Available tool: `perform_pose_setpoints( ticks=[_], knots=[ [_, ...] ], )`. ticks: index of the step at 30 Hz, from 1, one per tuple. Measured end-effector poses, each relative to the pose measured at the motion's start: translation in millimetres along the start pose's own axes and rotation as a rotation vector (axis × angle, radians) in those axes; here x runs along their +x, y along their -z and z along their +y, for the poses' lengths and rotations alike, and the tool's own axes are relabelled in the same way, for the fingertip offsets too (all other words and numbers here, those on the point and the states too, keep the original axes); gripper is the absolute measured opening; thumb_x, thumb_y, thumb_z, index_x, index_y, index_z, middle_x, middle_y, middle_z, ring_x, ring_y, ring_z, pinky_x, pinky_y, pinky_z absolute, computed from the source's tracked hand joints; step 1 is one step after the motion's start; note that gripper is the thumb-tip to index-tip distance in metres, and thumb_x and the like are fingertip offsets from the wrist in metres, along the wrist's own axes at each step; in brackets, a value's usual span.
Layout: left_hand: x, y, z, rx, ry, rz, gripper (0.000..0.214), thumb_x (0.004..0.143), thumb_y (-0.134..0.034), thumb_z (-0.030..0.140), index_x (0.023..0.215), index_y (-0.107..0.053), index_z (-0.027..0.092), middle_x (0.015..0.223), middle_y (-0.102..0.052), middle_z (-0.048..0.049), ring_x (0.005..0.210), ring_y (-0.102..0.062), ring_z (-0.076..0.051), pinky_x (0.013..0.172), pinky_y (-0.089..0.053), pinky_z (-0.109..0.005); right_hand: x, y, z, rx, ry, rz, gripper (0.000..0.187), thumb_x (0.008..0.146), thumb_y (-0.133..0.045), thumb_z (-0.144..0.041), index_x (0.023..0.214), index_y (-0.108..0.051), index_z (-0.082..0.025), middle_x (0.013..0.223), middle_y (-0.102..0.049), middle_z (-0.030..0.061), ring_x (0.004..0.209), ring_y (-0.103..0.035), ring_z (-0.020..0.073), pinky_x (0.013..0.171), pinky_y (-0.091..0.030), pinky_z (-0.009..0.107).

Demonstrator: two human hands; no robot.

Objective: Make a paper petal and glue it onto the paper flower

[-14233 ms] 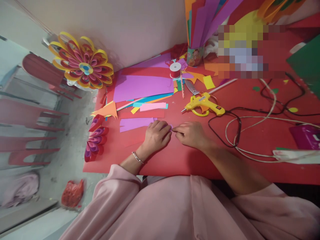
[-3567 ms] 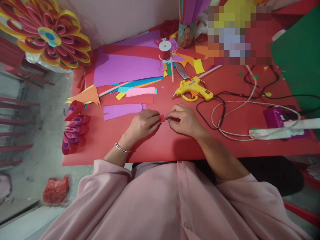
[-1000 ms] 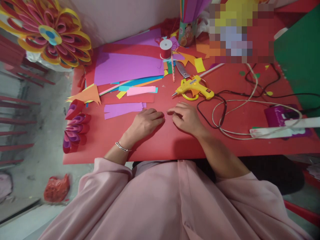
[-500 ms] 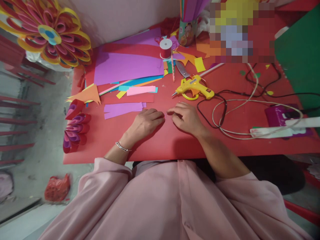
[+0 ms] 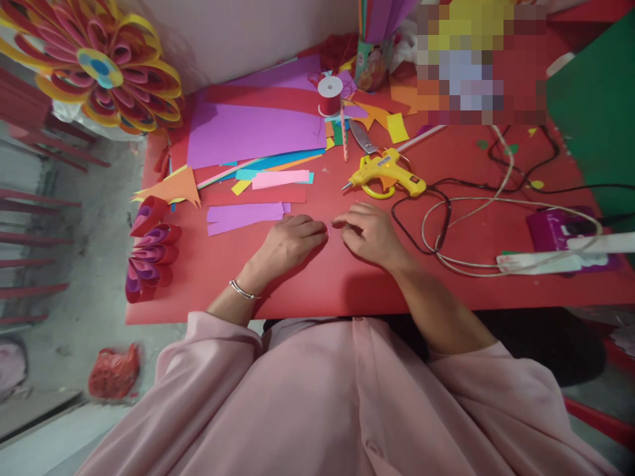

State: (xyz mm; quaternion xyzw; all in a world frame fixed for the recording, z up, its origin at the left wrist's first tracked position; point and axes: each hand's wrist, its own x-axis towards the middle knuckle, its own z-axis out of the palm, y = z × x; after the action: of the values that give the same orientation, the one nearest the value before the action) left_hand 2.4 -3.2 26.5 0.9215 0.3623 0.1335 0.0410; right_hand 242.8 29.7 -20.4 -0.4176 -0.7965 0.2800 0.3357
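Observation:
Over the near middle of the red table [image 5: 297, 291], my left hand [image 5: 296, 241] is closed, its fingertips pressed together. At those fingertips shows a sliver of a thin pink piece [image 5: 328, 230], too small to name. My right hand [image 5: 370, 233] faces it a short gap away, fingers curled inward; whatever they hold is hidden. Left of my left hand lie purple paper strips [image 5: 245, 218], with pink strips [image 5: 280, 179] behind. A yellow glue gun [image 5: 384, 173] rests beyond my right hand, over yellow-handled scissors [image 5: 364, 137].
A spool of red thread [image 5: 330, 96] stands at the back near purple sheets [image 5: 258, 135]. Looped red and purple paper petals [image 5: 151, 254] sit at the left edge. Cables [image 5: 436, 248] run right to a purple power box [image 5: 550, 231]. A large paper flower [image 5: 99, 69] is upper left.
Both hands keep nearly the same place and pose. The view has shifted very slightly; nothing else has visibly moved.

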Motion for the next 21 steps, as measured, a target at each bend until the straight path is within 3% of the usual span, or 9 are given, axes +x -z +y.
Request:
perform_pose_setpoints(
  ticks=[14,21],
  knots=[
    [-2.3,-6.2,-4.1,0.003,-0.019,0.03,0.023,0.114,-0.052,0.019,0.115,-0.075,0.024,0.119,-0.082,-0.0062,0.104,-0.071,-0.021,0.084,-0.053,-0.04,1.2,1.5,-4.2,-0.086,0.046,-0.106,0.029,0.083,-0.07,-0.019,0.11,-0.078,-0.023,0.09,-0.075,0.0058,0.09,-0.063,0.0272,0.087,-0.048,0.041],
    [-1.6,-4.6,-3.4,0.01,-0.023,0.033,0.023,0.114,-0.053,0.019,0.114,-0.074,0.024,0.12,-0.082,-0.0054,0.104,-0.071,-0.021,0.084,-0.053,-0.039,2.6,-2.4,-3.6,-0.098,-0.007,-0.051,0.009,0.091,-0.067,-0.018,0.09,-0.074,-0.023,0.081,-0.072,0.0044,0.083,-0.062,0.0238,0.083,-0.045,0.038]
  ],
)
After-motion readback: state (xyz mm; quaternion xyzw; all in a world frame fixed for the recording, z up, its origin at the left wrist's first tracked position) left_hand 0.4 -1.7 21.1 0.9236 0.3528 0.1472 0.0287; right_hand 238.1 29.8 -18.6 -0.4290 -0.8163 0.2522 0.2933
